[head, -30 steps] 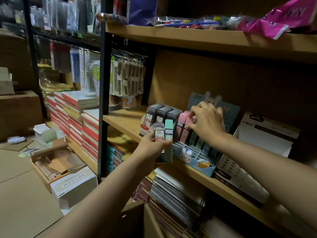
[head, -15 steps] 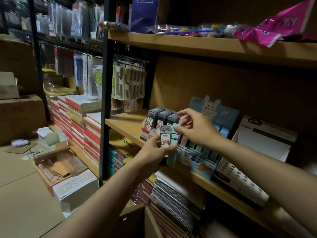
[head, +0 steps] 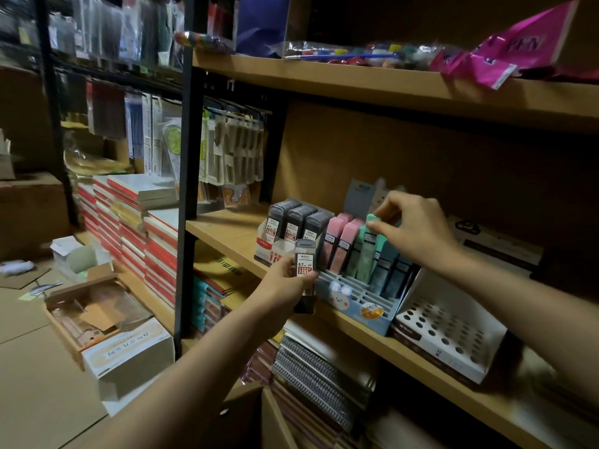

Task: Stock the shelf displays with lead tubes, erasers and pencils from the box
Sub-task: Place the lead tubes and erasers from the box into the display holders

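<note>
Since 0.5 s ago the mint-green plastic lead tube (head: 368,246) left the left hand (head: 285,288), which now grips only the dark grey lead tube (head: 305,273); right hand (head: 411,230) pinches its top into the blue rabbit-printed cardboard display (head: 359,304), so one tube remains to shelve.

Dark grey lead tube (head: 305,273) with a red and white label – upright, out in front of the shelf edge. Mint green tube (head: 367,246) tilted in the blue bunny display (head: 356,306), beside pink tubes (head: 343,243). More grey tubes (head: 293,218) packed in the white tray (head: 269,251) – three rows.
</note>
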A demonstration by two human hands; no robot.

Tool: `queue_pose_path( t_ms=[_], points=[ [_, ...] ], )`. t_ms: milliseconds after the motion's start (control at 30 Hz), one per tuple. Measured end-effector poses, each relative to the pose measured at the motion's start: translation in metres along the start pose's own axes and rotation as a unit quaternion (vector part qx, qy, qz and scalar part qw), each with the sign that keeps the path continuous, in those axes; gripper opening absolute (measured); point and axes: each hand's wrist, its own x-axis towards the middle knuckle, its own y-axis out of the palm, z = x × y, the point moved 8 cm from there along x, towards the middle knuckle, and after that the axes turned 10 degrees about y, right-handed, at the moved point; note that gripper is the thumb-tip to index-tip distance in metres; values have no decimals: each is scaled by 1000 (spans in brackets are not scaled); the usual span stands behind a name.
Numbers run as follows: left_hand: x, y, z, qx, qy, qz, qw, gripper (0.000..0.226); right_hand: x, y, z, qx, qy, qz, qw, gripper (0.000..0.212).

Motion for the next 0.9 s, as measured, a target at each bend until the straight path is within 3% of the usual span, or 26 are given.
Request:
queue_pose_path(
  t_ms=[433,733,833,900],
  points=[
    [-1,-3,9,25,4,-5,1000,23,-12,28,-17,-13,45,-72,996,15],
    [-1,-1,9,24,13,-4,1000,25,-13,35,-19,-76,50,-71,993,20],
    [-3,-1,3,29,33,-3,999,30,-17,24,-1,30,-11,-85,996,26],
    [-3,-1,-2,44,57,5,997,27,-23,28,17,90,-55,-38,994,23]
  ],
)
